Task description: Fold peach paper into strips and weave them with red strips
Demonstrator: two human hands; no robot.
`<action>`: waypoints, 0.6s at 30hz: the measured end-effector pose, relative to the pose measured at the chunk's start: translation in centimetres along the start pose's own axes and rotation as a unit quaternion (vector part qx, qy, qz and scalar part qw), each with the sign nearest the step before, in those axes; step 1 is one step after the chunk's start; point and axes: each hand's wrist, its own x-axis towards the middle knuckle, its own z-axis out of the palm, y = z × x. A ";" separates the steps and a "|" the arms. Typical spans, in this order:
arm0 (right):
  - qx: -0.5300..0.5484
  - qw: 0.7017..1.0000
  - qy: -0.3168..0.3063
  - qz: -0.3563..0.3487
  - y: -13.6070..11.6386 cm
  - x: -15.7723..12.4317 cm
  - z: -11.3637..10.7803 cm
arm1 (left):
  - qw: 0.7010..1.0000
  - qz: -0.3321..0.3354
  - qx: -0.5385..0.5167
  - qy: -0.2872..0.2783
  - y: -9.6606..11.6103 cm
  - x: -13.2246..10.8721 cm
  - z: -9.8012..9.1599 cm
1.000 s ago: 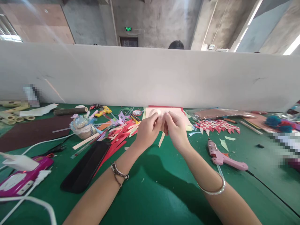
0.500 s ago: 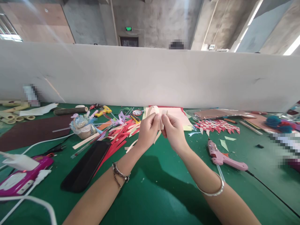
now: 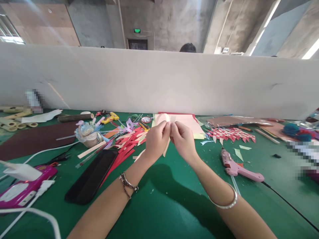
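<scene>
Both hands meet at the centre, above the green table. My left hand [image 3: 157, 138], with a bracelet at the wrist, is closed on a pale paper strip [image 3: 163, 117] that curls up behind its fingers. My right hand [image 3: 183, 139] is pinched right beside it, fingertips touching or nearly touching the left ones, on the same pale paper. The part between the fingertips is mostly hidden. A loose end of pale strip hangs below the left fingers. Behind the hands lie pale pink sheets [image 3: 189, 122] over a red one.
Red and pale strips [image 3: 129, 141] and a black case [image 3: 91, 176] lie at left, near a magenta power strip [image 3: 46, 174]. On the right are a pink glue gun [image 3: 245, 172] with a cord and a woven red-and-white piece [image 3: 230, 133]. A white partition [image 3: 159, 81] stands behind.
My fingers have shifted slightly and closed nearer together, covering more of the paper between them. The curled strip shows less above my left hand.
</scene>
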 end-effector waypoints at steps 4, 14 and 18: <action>0.033 0.999 0.002 0.014 -0.5 -0.2 0.1 | 0.998 -0.012 -0.063 0.004 0.1 -0.1 0.3; 0.103 0.994 0.023 0.018 -1.1 -0.4 0.3 | 0.990 -0.031 -0.140 -0.020 0.4 0.0 0.1; 0.068 0.997 0.010 0.026 -0.8 -0.4 0.3 | 0.996 -0.008 -0.091 -0.012 0.4 0.0 -0.2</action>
